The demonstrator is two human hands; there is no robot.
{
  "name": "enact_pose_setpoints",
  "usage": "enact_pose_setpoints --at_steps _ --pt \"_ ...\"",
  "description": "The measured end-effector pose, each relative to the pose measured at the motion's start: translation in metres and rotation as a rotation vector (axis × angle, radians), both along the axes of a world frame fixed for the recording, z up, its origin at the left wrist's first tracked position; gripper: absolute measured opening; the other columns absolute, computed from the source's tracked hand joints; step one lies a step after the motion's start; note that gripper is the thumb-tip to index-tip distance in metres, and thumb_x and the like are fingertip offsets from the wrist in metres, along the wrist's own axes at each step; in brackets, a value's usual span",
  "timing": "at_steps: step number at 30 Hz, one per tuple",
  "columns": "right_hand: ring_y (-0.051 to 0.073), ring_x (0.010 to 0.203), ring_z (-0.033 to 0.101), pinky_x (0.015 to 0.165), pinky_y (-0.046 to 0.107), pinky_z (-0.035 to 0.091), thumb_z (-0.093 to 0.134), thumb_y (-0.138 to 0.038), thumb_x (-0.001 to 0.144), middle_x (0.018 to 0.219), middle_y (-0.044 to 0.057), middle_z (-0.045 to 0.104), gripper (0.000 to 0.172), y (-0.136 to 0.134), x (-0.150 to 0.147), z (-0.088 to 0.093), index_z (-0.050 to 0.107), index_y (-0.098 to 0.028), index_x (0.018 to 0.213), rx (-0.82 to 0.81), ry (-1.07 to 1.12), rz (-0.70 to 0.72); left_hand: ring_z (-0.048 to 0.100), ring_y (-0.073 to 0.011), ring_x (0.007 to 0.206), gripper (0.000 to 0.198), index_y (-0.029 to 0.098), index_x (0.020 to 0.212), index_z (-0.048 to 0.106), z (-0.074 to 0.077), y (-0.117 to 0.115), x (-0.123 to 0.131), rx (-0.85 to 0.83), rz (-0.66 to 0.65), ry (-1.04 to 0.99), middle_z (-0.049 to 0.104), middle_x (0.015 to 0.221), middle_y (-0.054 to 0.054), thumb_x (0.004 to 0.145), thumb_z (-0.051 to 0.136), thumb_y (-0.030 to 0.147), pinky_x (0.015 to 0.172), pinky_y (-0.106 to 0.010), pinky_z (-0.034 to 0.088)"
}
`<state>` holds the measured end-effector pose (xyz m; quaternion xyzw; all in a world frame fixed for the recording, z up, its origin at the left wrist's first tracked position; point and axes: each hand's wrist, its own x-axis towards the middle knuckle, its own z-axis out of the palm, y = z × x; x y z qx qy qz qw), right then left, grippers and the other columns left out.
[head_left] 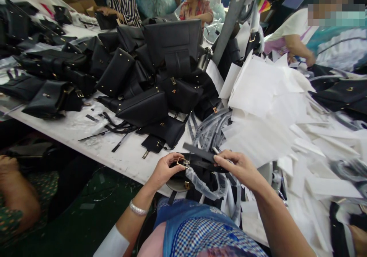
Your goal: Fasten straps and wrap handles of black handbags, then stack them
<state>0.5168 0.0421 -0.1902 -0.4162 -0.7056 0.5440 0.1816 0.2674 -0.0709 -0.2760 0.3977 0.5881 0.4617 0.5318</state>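
Pinching gold buckle (182,163) in left grip (168,169), black strap (199,152) in right grip (239,167); aiming strap tip leftward, slightly away, with long axis crosswise.

a narrow, flat black strap (200,152) is held at the near side of the desk (130,155), its free end slanting far and left; a rectangular gold buckle (186,163) sits tilted, just nearer and left.

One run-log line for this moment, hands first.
left hand: pinching gold buckle; right hand: gripping dark strap; black bags: heaped on table
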Motion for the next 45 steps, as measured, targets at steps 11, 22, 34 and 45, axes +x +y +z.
enact_pose_setpoints --at_steps 11,22,34,45 --pt "0.012 0.054 0.047 0.054 0.026 0.031 0.051 -0.034 0.086 0.052 -0.004 0.049 0.036 -0.004 -0.017 -0.002 0.051 -0.019 0.054 -0.008 -0.284 0.161 0.069 -0.0238 0.094 0.032 0.018 0.102 0.073 0.004 0.000 0.005 0.016 -0.045 0.081 0.075 0.100 -0.007 0.071 0.081 0.026 0.089 -0.033 0.053" --pt "0.031 0.102 0.065 0.112 0.055 0.022 0.069 -0.047 0.086 0.104 0.012 0.074 0.039 -0.030 -0.074 -0.018 0.069 -0.017 0.110 0.619 -0.600 0.405 0.068 -0.0199 0.106 0.038 0.024 0.117 0.067 0.003 0.001 0.011 0.077 -0.099 0.215 0.073 0.115 -0.002 0.080 0.070 0.015 0.099 -0.032 0.050" --pt "0.025 0.096 0.070 0.109 0.044 0.033 0.070 -0.037 0.084 0.098 0.006 0.076 0.026 -0.016 -0.067 -0.031 0.070 -0.022 0.105 0.486 -0.576 0.437 0.071 -0.0237 0.082 0.020 0.019 0.084 0.070 -0.010 -0.020 -0.068 -0.072 0.318 0.409 0.074 0.082 -0.005 0.071 0.075 0.033 0.081 -0.035 0.055" --pt "0.024 0.084 0.073 0.067 0.027 0.045 0.067 -0.039 0.086 0.089 0.004 0.077 0.028 -0.017 -0.065 -0.032 0.068 -0.025 0.111 0.406 -0.554 0.403 0.071 -0.0254 0.085 0.032 0.017 0.082 0.071 -0.026 -0.055 -0.124 -0.154 0.568 0.440 0.075 0.083 -0.007 0.062 0.079 0.040 0.086 -0.036 0.055"
